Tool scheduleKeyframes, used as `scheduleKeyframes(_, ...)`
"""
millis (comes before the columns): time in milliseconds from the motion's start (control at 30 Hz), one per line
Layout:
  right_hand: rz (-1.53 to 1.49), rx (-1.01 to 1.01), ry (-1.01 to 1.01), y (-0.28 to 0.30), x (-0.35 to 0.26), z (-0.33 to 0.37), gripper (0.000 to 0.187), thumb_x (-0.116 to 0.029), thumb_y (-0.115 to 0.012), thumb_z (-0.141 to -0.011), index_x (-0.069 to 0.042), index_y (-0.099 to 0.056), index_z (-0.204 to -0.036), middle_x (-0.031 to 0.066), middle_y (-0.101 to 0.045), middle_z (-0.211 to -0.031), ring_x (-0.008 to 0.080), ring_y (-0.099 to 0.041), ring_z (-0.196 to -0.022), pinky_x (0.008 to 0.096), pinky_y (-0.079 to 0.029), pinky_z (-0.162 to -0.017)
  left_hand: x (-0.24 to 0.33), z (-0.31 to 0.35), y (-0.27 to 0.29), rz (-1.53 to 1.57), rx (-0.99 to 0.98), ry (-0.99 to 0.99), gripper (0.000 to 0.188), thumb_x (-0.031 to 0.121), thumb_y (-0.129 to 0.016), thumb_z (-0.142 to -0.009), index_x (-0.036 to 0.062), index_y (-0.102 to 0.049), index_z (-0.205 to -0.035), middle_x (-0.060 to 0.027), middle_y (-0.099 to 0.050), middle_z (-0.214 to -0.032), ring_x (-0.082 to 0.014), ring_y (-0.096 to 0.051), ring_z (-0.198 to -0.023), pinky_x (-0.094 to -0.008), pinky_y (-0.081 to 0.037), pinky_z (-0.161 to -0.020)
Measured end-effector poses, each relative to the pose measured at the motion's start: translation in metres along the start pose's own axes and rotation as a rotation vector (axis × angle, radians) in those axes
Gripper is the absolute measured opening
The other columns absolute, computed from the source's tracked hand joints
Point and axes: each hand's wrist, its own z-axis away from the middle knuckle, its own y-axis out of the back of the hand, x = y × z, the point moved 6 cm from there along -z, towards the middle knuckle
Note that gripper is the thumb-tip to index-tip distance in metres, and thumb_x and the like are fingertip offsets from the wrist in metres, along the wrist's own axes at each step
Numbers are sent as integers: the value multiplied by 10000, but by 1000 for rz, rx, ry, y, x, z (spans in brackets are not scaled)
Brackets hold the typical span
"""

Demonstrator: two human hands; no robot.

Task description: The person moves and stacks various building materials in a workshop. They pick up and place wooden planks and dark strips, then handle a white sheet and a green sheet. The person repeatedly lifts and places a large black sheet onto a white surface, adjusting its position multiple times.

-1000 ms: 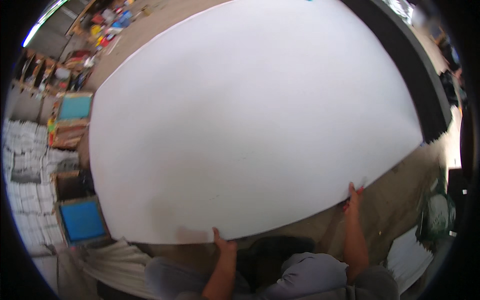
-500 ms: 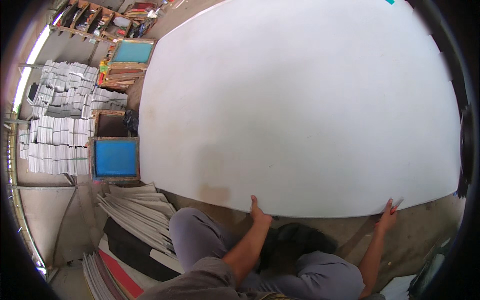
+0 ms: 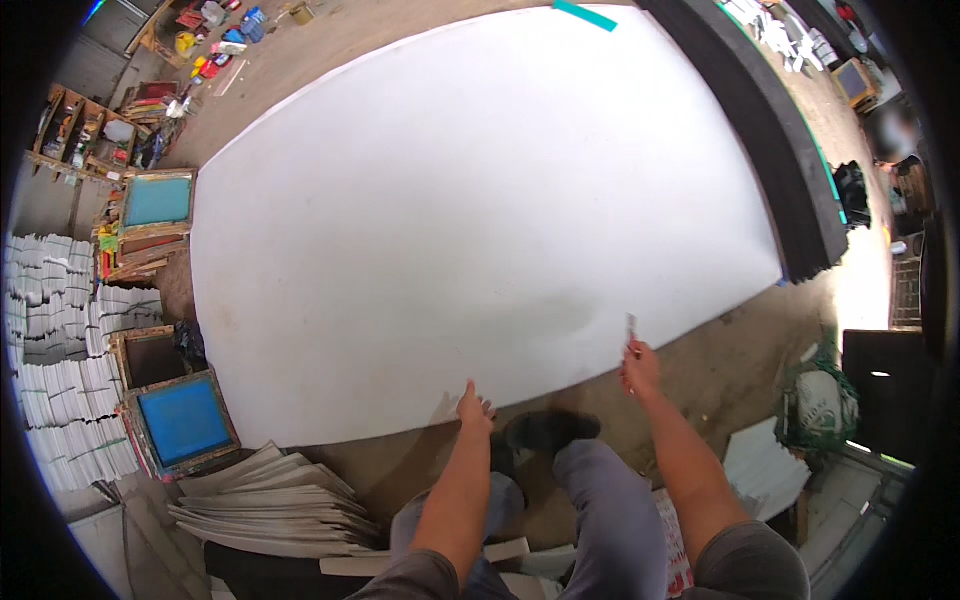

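A very large white sheet [image 3: 420,230] lies flat before me. My left hand [image 3: 475,407] is at its near edge, thumb up and fingers apart, holding nothing; I cannot tell whether it touches the edge. To the right, my right hand [image 3: 639,370] grips a small cutter knife [image 3: 631,330] with reddish handle and thin pale blade pointing away from me. This hand is by the near edge too, with the blade over the white surface.
Long black sheets [image 3: 760,120] are stacked along the right side. A green strip [image 3: 586,15] lies at the far edge. Blue-screened frames [image 3: 185,418] and bundled white stacks [image 3: 65,395] stand left. Grey sheets [image 3: 275,505] fan out near my legs; a green netted sack [image 3: 818,405] sits right.
My view has swung to the right and my legs have shifted from folded to more upright. The right hand, still holding the cutter knife, has come closer to the left hand.
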Motion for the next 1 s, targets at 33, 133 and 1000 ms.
scheduleKeyframes(33,-25,-68,-3,-7,-43,40,230,-198,-579,-1027,-25,-606,-1177,87,-619,-777,176,-615,-531,331,-476,-423,5,33,-12,-124,-80,-58,630,500,-634,-1008,44,-502,-1423,-132,-622,-1342,-292,-640,-1144,-435,-510,-964)
scheduleKeyframes(133,75,-216,-54,-14,-94,119,275,-266,-538,-1068,-60,-610,-1235,62,-612,-730,153,-605,-494,330,-475,-423,4,156,-45,-337,-451,-157,631,489,-592,-1030,31,-483,-1451,-169,-618,-1360,-297,-654,-1129,-465,-510,-967)
scheduleKeyframes(1000,-191,-956,-96,17,-304,385,321,-142,-461,-1082,-71,-496,-1393,18,-584,-886,72,-512,-594,232,-397,-470,108,464,-7,-205,-441,-315,357,392,-639,-1038,55,-656,-1153,-55,-698,-1023,-155,-666,-860,-309,-542,-746)
